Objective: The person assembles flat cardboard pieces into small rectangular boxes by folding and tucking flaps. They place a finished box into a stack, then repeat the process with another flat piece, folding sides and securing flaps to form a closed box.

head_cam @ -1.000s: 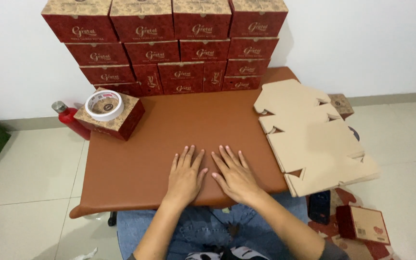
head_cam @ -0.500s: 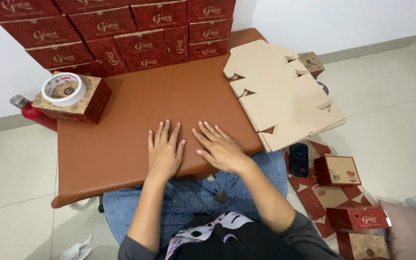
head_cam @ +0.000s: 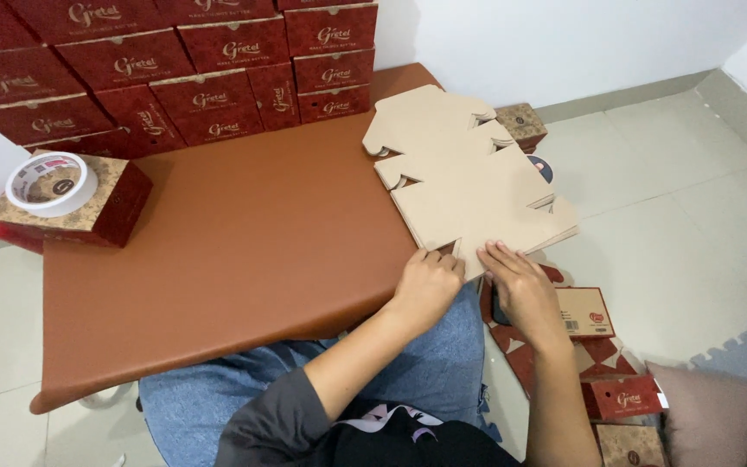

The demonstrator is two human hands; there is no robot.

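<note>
Both hands at near edge of stack of flat cardboard blanks (head_cam: pixel 469 186), right side of brown table (head_cam: pixel 218 259); left hand (head_cam: pixel 428 281) curled, fingertips touching stack's near-left corner, nothing clamped; right hand (head_cam: pixel 516 281) with fingers together, tips on stack's near edge, not clearly gripping; stack overhangs table's right edge; roll of white tape (head_cam: pixel 51 182) sits on small red box (head_cam: pixel 75 203) at far left; red boxes (head_cam: pixel 166 78) stacked along far wall; more red boxes (head_cam: pixel 603 346) on floor at right.
</note>
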